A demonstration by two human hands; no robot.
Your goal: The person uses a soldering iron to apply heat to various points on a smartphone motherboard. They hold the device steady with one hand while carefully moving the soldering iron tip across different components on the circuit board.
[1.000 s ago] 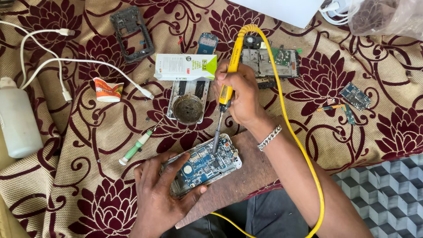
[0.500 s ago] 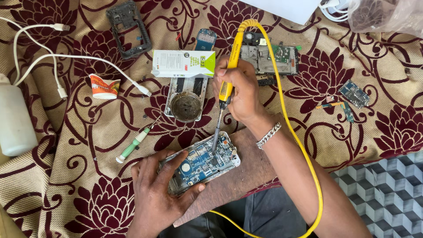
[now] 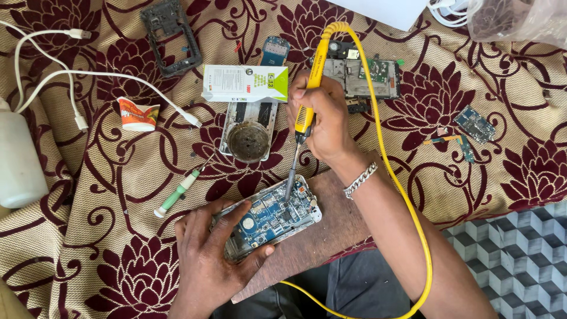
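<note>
An opened phone (image 3: 273,216) with its blue circuit board showing lies on a brown wooden board (image 3: 331,230). My left hand (image 3: 207,254) holds the phone down at its lower left end, fingers over its edge. My right hand (image 3: 322,121) grips a yellow soldering iron (image 3: 304,112), whose metal tip touches the circuit board near the phone's upper right end. A yellow cord (image 3: 401,195) runs from the iron's top, loops right and drops past my right forearm.
On the maroon-flowered cloth lie a round tin of dark paste (image 3: 248,142) on a phone shell, a white and green box (image 3: 245,82), a green-handled screwdriver (image 3: 177,194), a white cable (image 3: 77,77), a white bottle (image 3: 18,159), a black phone frame (image 3: 168,35) and loose circuit boards (image 3: 369,74).
The view has drifted slightly. Both hands hold the same places, with the iron's tip staying on the circuit board.
</note>
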